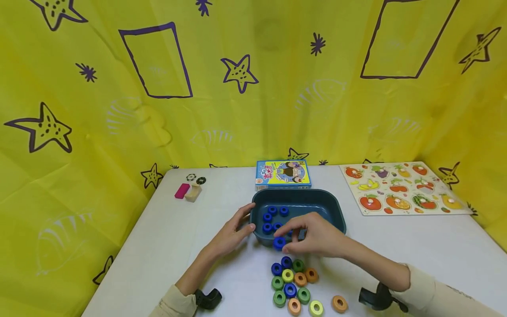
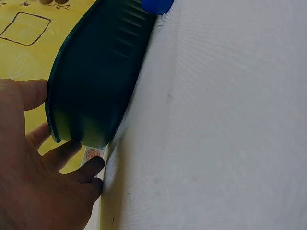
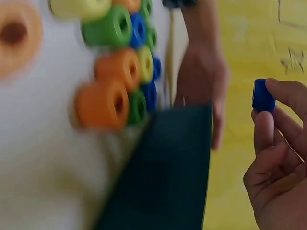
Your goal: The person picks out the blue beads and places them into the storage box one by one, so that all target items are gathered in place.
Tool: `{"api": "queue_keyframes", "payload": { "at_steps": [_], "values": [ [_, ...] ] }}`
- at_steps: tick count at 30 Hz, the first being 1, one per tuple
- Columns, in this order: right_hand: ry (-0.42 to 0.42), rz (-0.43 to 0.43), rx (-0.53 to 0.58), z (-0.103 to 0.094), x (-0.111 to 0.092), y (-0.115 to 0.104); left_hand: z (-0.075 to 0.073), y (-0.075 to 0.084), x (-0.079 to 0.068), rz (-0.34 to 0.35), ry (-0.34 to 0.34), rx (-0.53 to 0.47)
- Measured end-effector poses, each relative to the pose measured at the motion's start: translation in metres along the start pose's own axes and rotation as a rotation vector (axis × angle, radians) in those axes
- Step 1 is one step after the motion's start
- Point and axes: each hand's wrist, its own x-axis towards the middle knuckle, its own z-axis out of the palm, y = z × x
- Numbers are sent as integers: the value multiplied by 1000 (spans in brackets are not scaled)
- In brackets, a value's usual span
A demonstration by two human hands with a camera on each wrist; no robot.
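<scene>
A dark teal plastic tub [image 1: 325,210] sits on the white table with several blue beads [image 1: 267,217] inside. My left hand [image 1: 231,233] rests against its left end, fingers spread along the outer wall and the thumb near the front corner. Over the tub's front edge, my right hand [image 1: 317,235] pinches a blue bead [image 1: 279,243] between thumb and fingertips. That bead [image 3: 263,95] shows side-on in the right wrist view, held above the rim. In front of the tub lies a cluster of thick holed beads: green [image 1: 279,299], orange [image 1: 300,279], yellow [image 1: 288,276] and blue [image 1: 290,290].
A blue and yellow picture box [image 1: 283,175] lies behind the tub. At the right is a fruit puzzle board [image 1: 400,189]. A pink block [image 1: 182,191], a beige block [image 1: 193,193] and two small discs lie back left. A yellow patterned curtain [image 1: 206,114] surrounds the table.
</scene>
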Motion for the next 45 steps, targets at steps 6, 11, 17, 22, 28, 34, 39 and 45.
{"api": "queue_keyframes", "payload": {
  "at_steps": [6,11,17,22,28,34,39,45],
  "values": [
    [142,90,-63,-28,10,29,0,-1,0,3,2,3],
    [191,189,-108,-33,20,55,0,-1,0,5,4,0],
    [208,297,-178,-31,30,73,2,0,0,-8,5,5],
    [208,347,-186,-30,36,85,2,1,0,-11,5,7],
    [183,360,-178,-28,40,95,2,1,0,-2,-1,7],
    [152,388,-158,-29,41,93,2,-2,0,13,4,-18],
    [203,328,-236,-32,33,80,2,-3,0,21,-2,-25],
    [123,106,-186,-29,10,38,0,-3,1,11,2,-24]
  ]
}}
